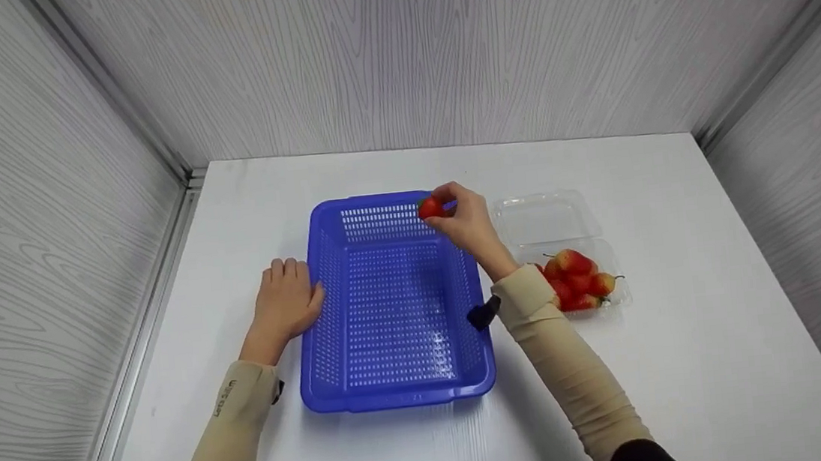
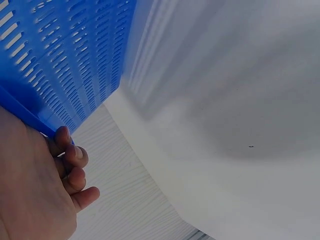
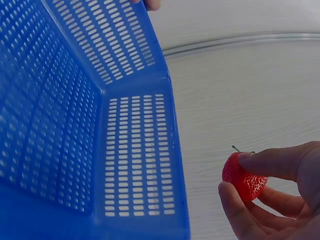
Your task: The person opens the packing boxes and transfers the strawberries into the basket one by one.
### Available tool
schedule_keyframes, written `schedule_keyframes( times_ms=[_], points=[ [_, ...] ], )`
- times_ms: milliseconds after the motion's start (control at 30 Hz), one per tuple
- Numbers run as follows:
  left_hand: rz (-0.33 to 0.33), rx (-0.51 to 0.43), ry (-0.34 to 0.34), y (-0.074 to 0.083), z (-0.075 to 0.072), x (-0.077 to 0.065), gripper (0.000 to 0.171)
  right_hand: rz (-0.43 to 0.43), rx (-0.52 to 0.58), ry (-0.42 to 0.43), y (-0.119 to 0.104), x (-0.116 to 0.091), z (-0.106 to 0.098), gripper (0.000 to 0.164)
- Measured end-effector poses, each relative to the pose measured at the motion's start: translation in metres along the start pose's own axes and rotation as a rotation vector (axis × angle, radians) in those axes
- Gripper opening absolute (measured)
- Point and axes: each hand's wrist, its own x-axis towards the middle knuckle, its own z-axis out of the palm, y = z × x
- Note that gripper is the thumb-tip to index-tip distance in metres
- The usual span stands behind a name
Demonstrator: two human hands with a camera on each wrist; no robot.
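A blue plastic basket (image 1: 400, 398) with slotted walls and floor stands on the white table, with nothing inside it. My left hand (image 1: 283, 301) holds its left rim, thumb over the edge and fingers on the outer side; the fingertips (image 2: 76, 155) curl at the rim in the left wrist view. Above the basket's far right corner, my right hand (image 1: 469, 226) pinches a red strawberry (image 3: 244, 176) between thumb and fingers. Its thin green stem shows in the right wrist view.
Right of the basket lies an opened clear plastic clamshell box (image 1: 549, 219), its lid folded back. Several red and yellow fruits (image 1: 576, 282) are heaped in it, partly behind my right sleeve (image 1: 570, 366). Wood-grain panels (image 1: 431, 55) enclose the table (image 1: 723, 351) at the back and sides.
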Motion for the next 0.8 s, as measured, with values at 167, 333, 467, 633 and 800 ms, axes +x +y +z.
schedule_keyframes(
  times_ms=[167,333,467,633,800],
  points=[
    [0.000,-0.012,0.008,0.000,0.000,0.000,0.036,0.039,-0.006,-0.036,-0.002,0.009,0.032,0.038],
    [-0.010,-0.017,0.001,0.000,0.002,0.000,0.037,0.058,-0.031,-0.078,0.003,0.013,0.067,0.035],
    [-0.014,-0.017,0.002,0.002,0.003,-0.001,0.036,0.054,-0.037,-0.127,0.014,0.012,0.095,0.036],
    [-0.003,-0.015,0.019,0.004,0.003,-0.001,0.033,0.035,-0.079,-0.181,0.028,0.006,0.121,0.036],
    [-0.012,-0.017,0.013,0.006,0.006,-0.003,0.034,0.034,-0.099,-0.229,0.037,-0.001,0.132,0.033]
  ],
)
